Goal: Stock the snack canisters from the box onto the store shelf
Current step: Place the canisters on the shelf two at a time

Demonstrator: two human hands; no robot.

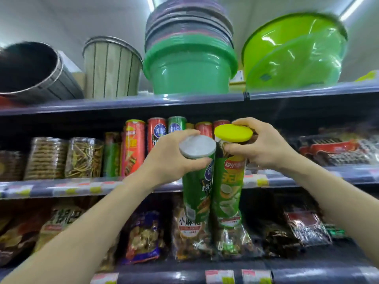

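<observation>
Both hands (pixel 168 158) (pixel 264 148) grip upright canisters (pixel 196 187) (pixel 227 189) side by side.

- The single head view looks from the person's head forward and slightly upward at a store shelf unit (pixel 123 189), facing it nearly square.
- It stands near: both forearms reach in from the bottom corners, with the left hand (pixel 170 158) and right hand (pixel 260 144) at the centre of the view.
- The wide lens bends the shelf edges, and the sides are blurred.
- The top reaches the buckets (pixel 190 64) and ceiling lights; the bottom reaches the lower shelf's price strips.
</observation>
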